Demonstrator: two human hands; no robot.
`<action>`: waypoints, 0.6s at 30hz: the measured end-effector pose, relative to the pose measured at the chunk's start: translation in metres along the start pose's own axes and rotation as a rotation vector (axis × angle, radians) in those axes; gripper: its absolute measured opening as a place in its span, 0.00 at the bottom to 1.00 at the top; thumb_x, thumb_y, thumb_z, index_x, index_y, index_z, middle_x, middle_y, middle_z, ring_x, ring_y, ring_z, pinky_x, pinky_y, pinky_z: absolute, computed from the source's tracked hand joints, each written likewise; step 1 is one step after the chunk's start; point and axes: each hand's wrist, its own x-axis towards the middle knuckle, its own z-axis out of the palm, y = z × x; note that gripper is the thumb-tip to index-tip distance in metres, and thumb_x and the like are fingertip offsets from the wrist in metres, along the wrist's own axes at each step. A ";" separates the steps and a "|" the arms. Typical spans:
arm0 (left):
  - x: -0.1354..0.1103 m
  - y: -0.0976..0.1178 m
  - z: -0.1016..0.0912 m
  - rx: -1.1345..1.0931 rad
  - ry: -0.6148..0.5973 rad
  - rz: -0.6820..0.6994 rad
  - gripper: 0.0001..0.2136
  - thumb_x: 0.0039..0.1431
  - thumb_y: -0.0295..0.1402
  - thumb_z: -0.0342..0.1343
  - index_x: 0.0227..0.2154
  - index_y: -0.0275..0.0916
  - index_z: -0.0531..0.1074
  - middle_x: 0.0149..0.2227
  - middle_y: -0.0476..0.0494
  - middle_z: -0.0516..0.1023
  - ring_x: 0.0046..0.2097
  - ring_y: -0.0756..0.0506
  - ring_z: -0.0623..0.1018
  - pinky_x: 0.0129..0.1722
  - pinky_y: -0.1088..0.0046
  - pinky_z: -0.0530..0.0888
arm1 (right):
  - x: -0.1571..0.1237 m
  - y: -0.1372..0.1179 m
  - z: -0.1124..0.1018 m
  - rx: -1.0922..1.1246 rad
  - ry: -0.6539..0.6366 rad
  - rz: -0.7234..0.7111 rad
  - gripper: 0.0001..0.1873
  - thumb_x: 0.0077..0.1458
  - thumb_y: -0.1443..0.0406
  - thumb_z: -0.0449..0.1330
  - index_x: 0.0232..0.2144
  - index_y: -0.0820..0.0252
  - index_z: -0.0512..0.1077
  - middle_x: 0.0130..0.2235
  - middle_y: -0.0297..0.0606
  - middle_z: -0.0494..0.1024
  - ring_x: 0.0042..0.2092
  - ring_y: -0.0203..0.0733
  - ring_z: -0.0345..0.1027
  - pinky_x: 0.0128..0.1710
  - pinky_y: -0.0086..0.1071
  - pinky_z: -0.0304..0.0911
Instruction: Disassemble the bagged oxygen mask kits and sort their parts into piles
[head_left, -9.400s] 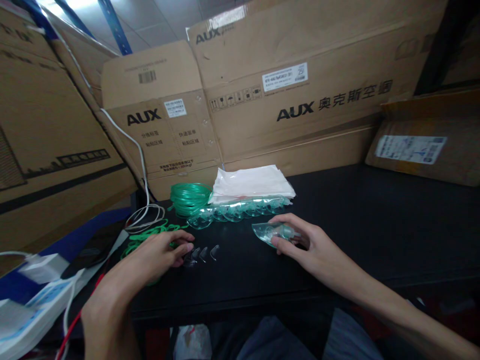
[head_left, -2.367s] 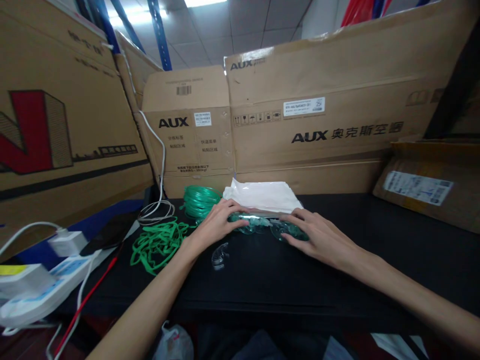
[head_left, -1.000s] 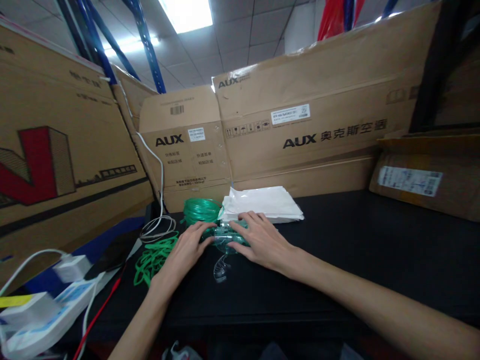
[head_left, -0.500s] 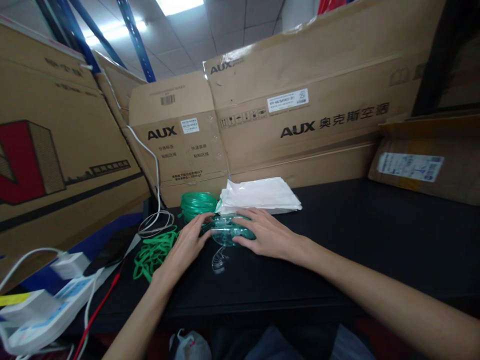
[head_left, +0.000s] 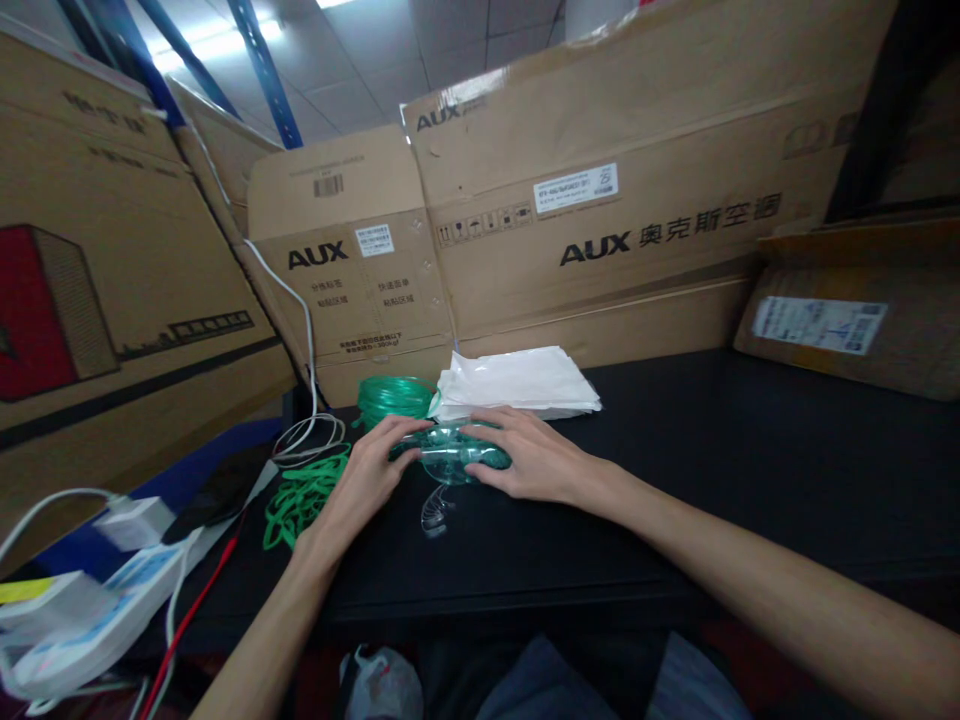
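A stack of clear green plastic masks [head_left: 448, 458] lies on the black table [head_left: 712, 470], squeezed between both my hands. My left hand [head_left: 375, 472] presses its left end with curled fingers. My right hand [head_left: 525, 458] covers its right end, fingers wrapped over the top. A small clear plastic clip [head_left: 433, 510] lies just in front of the stack, between my wrists. Behind the stack sit a pile of white plastic bags [head_left: 517, 382] and a coil of green tubing [head_left: 391, 396].
Green elastic straps [head_left: 300, 492] lie in a heap left of my left hand, beside a coiled white cable [head_left: 304, 436]. A white power strip [head_left: 75, 612] hangs off the left. Big AUX cardboard boxes [head_left: 600, 220] wall in the back; another box [head_left: 847, 310] rests at the right.
Both hands have pushed the spread row of masks together into one compact stack and stay closed on it. The view has dipped slightly.
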 end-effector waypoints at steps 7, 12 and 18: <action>-0.004 -0.015 0.011 0.016 -0.071 -0.122 0.16 0.64 0.35 0.58 0.54 0.42 0.73 0.50 0.40 0.80 0.49 0.39 0.81 0.52 0.57 0.77 | 0.001 0.001 0.002 0.030 0.015 -0.006 0.25 0.61 0.55 0.62 0.58 0.60 0.73 0.62 0.49 0.72 0.64 0.54 0.64 0.64 0.51 0.59; -0.006 -0.015 0.008 0.101 -0.095 -0.153 0.15 0.65 0.36 0.57 0.52 0.41 0.74 0.48 0.40 0.83 0.47 0.38 0.83 0.50 0.58 0.78 | 0.001 0.001 0.001 0.024 -0.009 -0.005 0.26 0.62 0.54 0.61 0.59 0.59 0.73 0.62 0.47 0.72 0.64 0.53 0.64 0.64 0.50 0.60; -0.004 -0.010 0.005 0.067 -0.065 -0.097 0.13 0.65 0.33 0.55 0.51 0.41 0.73 0.49 0.40 0.82 0.47 0.39 0.83 0.50 0.60 0.78 | 0.001 0.001 0.002 0.014 -0.022 0.018 0.28 0.62 0.54 0.61 0.60 0.59 0.71 0.64 0.48 0.71 0.65 0.55 0.62 0.64 0.51 0.60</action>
